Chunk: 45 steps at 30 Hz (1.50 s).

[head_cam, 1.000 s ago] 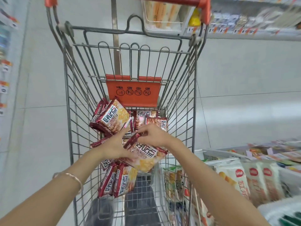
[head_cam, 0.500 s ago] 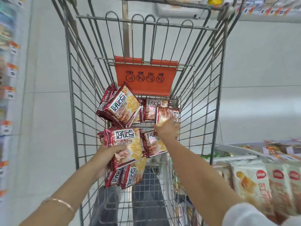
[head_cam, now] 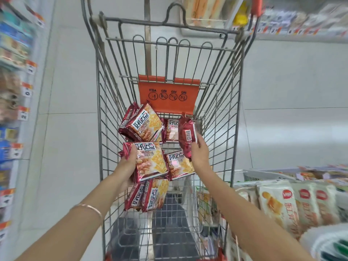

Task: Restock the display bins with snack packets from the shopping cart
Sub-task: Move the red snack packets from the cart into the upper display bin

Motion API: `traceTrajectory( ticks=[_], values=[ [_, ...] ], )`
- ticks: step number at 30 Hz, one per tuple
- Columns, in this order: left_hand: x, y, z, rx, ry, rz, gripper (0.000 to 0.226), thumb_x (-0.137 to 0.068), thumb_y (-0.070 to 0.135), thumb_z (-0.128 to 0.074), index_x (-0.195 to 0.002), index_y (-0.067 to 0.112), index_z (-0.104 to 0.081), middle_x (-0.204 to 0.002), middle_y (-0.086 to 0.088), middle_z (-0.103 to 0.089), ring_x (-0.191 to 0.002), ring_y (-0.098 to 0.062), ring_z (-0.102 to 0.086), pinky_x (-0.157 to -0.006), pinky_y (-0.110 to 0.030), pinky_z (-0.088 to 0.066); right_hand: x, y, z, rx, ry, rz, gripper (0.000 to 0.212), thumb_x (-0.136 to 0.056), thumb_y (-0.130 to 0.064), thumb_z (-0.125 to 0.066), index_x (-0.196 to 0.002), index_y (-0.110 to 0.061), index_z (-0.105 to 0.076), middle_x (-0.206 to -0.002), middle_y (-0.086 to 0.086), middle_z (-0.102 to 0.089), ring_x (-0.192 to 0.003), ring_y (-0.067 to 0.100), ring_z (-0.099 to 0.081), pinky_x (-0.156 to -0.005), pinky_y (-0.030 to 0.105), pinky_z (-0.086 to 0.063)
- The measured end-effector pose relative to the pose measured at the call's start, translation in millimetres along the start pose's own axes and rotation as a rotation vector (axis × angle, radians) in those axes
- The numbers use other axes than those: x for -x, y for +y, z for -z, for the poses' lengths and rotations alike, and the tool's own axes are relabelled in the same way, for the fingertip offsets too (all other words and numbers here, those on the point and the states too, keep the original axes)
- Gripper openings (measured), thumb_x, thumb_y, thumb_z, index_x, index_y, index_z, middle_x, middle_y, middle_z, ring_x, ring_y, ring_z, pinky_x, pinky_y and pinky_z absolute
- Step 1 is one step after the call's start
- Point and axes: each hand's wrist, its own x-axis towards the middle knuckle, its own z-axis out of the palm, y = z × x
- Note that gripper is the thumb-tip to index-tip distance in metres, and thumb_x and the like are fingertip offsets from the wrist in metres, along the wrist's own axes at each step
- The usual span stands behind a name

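Red and yellow foil snack packets (head_cam: 143, 125) with bold white label blocks lie piled at the far end of a silver wire shopping cart (head_cam: 101, 129). They lean against its end wall below an orange plastic flap (head_cam: 169, 95).

The left hand (head_cam: 128, 170) holds a fanned stack of the same packets (head_cam: 152, 162) above the basket. Its thumb presses on the top one and its fingers are hidden beneath, so its grip is closed on the stack. Lower packets (head_cam: 148, 194) hang just under it. Whether that grip holds them or they rest on the cart cannot be told.

The right hand (head_cam: 200, 153) has its grip closed round a single red packet (head_cam: 186, 140), turned edge-on and lifted clear of the pile. Beside the cart, to the right, a pale wire display bin (head_cam: 259, 173) holds white snack bags (head_cam: 273, 202).

The likeliest trouble is the fanned stack. The foil looks slick and one thumb pins it, so adding the single packet could let the lower ones slide out and drop into the basket. Squeezing harder to stop that may crush the contents. On the way to the bin, a packet corner could snag on the cart's wire side. The bin already looks well filled, so new packets may slip off.
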Motion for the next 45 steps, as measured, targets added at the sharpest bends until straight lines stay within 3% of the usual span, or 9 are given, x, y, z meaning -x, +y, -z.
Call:
traceTrajectory(
  ticks=[8, 13, 17, 21, 25, 30, 34, 38, 45],
  values=[
    [60.8, 34.1, -7.7, -0.165, -0.24, -0.107, 0.096, -0.072, 0.089, -0.031, -0.119, 0.009, -0.059, -0.103, -0.023, -0.074, -0.096, -0.036, -0.073, -0.084, -0.048, -0.055, 91.7, -50.5, 27.3, 0.739, -0.389, 0.786, 0.072, -0.087, -0.01, -0.046, -0.154, -0.029, -0.029, -0.165, -0.002, -0.021, -0.154, 0.011, -0.006, -0.123, 0.046, -0.016],
    [111.9, 38.7, 0.7, -0.31, -0.379, -0.192, 0.075, -0.071, 0.052, -0.076, -0.124, 0.003, -0.057, -0.102, -0.021, -0.075, -0.095, -0.035, -0.072, -0.085, -0.047, -0.055, 147.8, -81.5, 41.7, 0.72, -0.317, 0.687, 0.066, -0.087, -0.025, -0.039, -0.153, -0.029, -0.036, -0.163, -0.004, -0.026, -0.152, 0.009, -0.014, -0.124, 0.048, -0.013],
    [157.3, 36.8, 9.1, -0.389, -0.422, -0.326, 0.055, -0.082, 0.035, -0.074, -0.118, -0.004, -0.058, -0.109, -0.028, -0.071, -0.085, -0.032, -0.071, -0.077, -0.043, -0.06, 212.3, -123.0, 49.2, 0.203, -0.022, 0.463, 0.049, -0.098, -0.026, -0.058, -0.142, -0.012, -0.042, -0.134, 0.002, -0.05, -0.107, 0.004, -0.058, -0.099, 0.032, -0.053],
    [222.1, 29.1, 11.5, -0.435, -0.547, -0.467, 0.028, -0.089, 0.029, -0.068, -0.098, 0.005, -0.055, -0.082, -0.015, -0.071, -0.068, -0.024, -0.066, -0.069, -0.035, -0.058, 244.2, -154.2, 68.1, -0.032, -0.076, 0.072, 0.097, -0.07, -0.073, -0.07, -0.141, -0.014, -0.042, -0.129, 0.007, -0.065, -0.109, 0.019, -0.066, -0.093, 0.038, -0.055],
    [281.5, 28.9, 2.0, -0.458, -0.663, -0.646, 0.079, -0.07, 0.04, -0.08, -0.131, 0.006, -0.043, -0.098, -0.017, -0.075, -0.076, -0.026, -0.075, -0.061, -0.036, -0.06, 309.5, -167.4, 99.9, -0.235, -0.194, 0.146, 0.056, -0.087, -0.048, -0.07, -0.126, -0.008, -0.06, -0.099, 0.007, -0.076, -0.083, 0.021, -0.073, -0.075, 0.03, -0.06],
    [374.2, 22.5, -46.0, -0.451, -0.842, -0.813, 0.08, -0.058, 0.049, -0.087, -0.12, 0.008, -0.056, -0.087, -0.007, -0.076, -0.066, -0.018, -0.073, -0.055, -0.028, -0.058, 403.5, -201.9, 164.2, -0.288, 0.071, 0.361, 0.05, -0.087, -0.036, -0.073, -0.127, -0.008, -0.062, -0.118, 0.016, -0.071, -0.094, 0.027, -0.067, -0.089, 0.04, -0.054],
    [456.7, 3.0, -106.1, -0.468, -1.083, -0.894, 0.023, -0.092, 0.035, -0.059, -0.09, 0.016, -0.071, -0.079, -0.001, -0.073, -0.056, -0.009, -0.069, -0.049, -0.02, -0.054, 481.5, -214.3, 236.1, -0.285, 0.347, 0.43, 0.079, -0.077, -0.048, -0.077, -0.139, -0.006, -0.05, -0.088, 0.003, -0.07, -0.059, 0.008, -0.066, -0.051, 0.02, -0.05],
    [538.8, -42.4, -166.1, -0.555, -1.268, -0.957, 0.048, -0.084, 0.039, -0.068, -0.122, 0.011, -0.057, -0.092, -0.003, -0.071, -0.061, -0.011, -0.069, -0.053, -0.024, -0.056, 561.7, -194.7, 313.1, -0.287, 0.615, 0.451, 0.105, -0.045, -0.074, -0.085, -0.124, -0.021, -0.041, -0.077, -0.007, -0.045, -0.049, 0.006, -0.05, -0.04, 0.02, -0.04],
    [652.8, -176.3, -244.0, -0.779, -1.602, -0.958, 0.019, -0.092, 0.038, -0.062, -0.092, 0.019, -0.062, -0.069, 0.004, -0.071, -0.055, -0.01, -0.068, -0.049, -0.021, -0.053, 730.8, -134.7, 402.7, -0.28, 0.908, 0.465, 0.059, -0.069, -0.053, -0.08, -0.111, -0.012, -0.071, -0.09, 0.002, -0.075, -0.082, 0.021, -0.071, -0.082, 0.038, -0.058]
  ],
)
